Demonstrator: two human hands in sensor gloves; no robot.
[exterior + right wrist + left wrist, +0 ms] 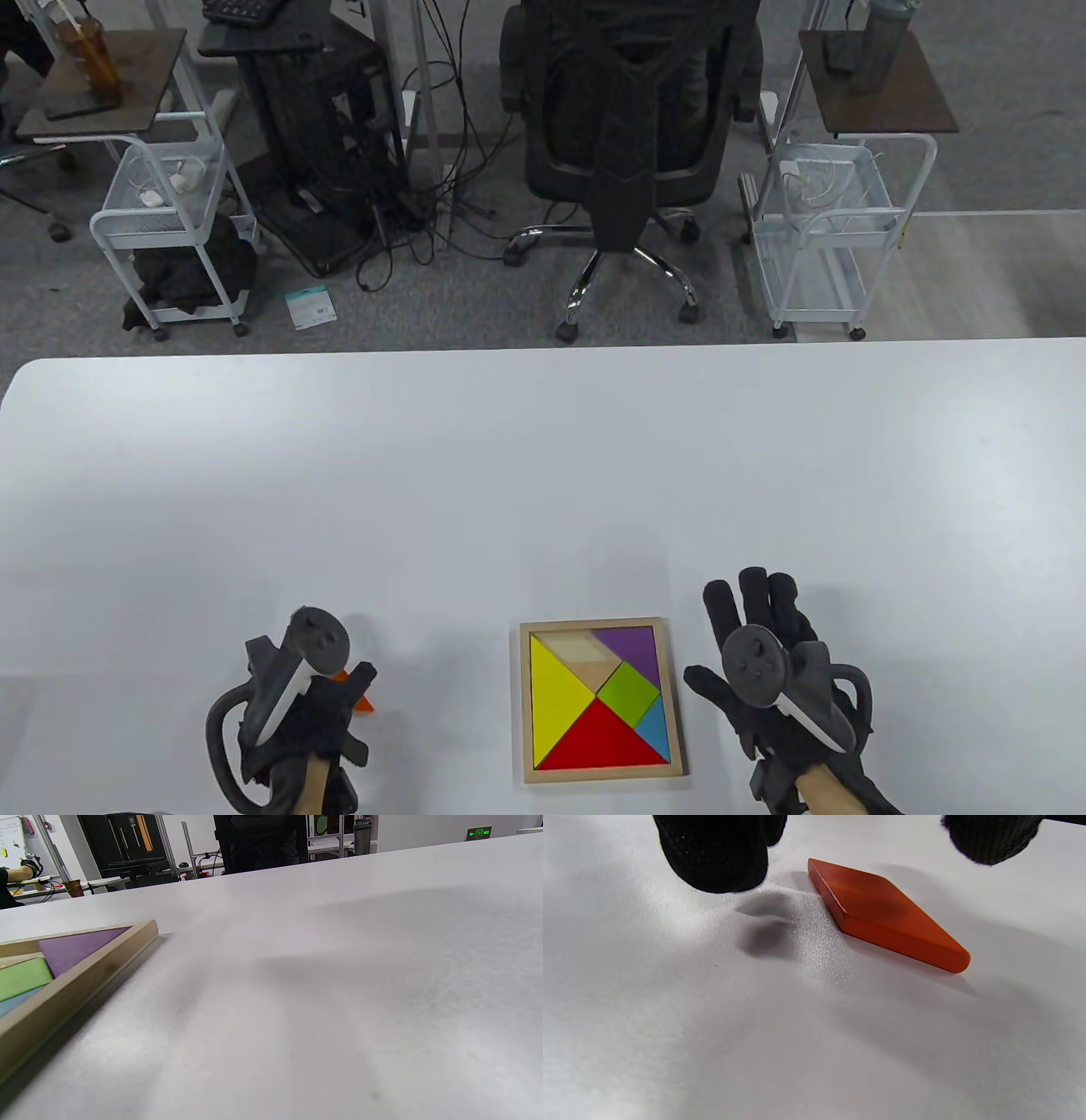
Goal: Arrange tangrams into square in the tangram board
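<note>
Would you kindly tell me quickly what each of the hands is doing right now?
Left hand: open, fingertips poised above the orange piece lying on the table, not gripping it.
Right hand: open, fingers spread beside the tangram board, holding nothing.

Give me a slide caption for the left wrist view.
Left hand's gloved fingertips hover above the orange parallelogram piece lying flat on the white table, not yet gripped.

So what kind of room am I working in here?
Probably an office or lab workspace: a black office chair and white wire carts stand beyond the white table, with tangled cables on grey carpet.
</note>
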